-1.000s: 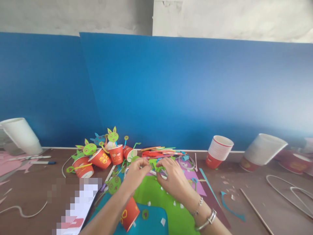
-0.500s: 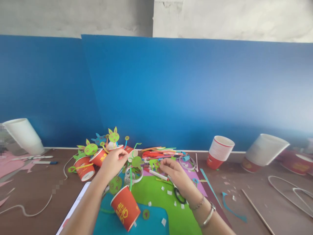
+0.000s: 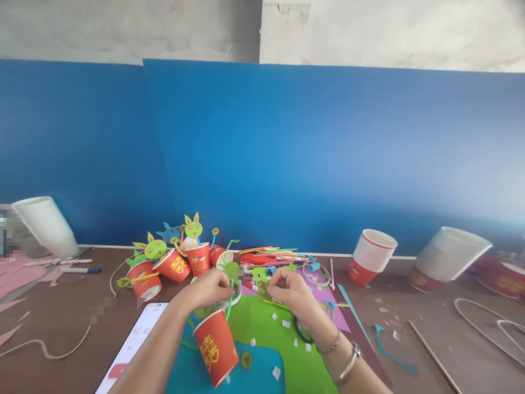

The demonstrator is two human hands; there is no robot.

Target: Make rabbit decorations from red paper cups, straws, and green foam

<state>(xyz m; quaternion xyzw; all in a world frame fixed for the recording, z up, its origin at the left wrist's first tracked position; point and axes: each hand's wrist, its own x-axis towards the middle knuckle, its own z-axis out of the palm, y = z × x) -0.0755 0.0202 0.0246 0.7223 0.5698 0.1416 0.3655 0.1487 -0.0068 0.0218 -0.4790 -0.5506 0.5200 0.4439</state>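
Note:
Thumb and fingertips of my left hand [image 3: 211,289] are pinched together at a thin green stem [image 3: 229,307], perhaps a straw, rising from a tilted red paper cup [image 3: 216,350]. A roll of white tape [image 3: 237,294] lies behind that hand, partly covered. My right hand [image 3: 284,287] is closed in a pinch, with a small round green paper piece [image 3: 262,286] at its fingertips. A green paper cutout [image 3: 259,273] shows just above it. Beneath the hands lie a green sheet [image 3: 262,320] and a blue sheet [image 3: 262,364]. A black scissors handle [image 3: 304,332] sits below my right wrist.
Red cups with paper animal heads [image 3: 156,249] cluster at the back left. A phone [image 3: 135,334] lies beside my left forearm. Colored sticks [image 3: 279,253] are piled at the back; a cup stack [image 3: 375,251] and a wooden stick [image 3: 432,353] are at the right.
My left hand has come down and right to the green stem, which now leans right. The red cup has turned slightly. My right hand has dropped a little with the round green piece.

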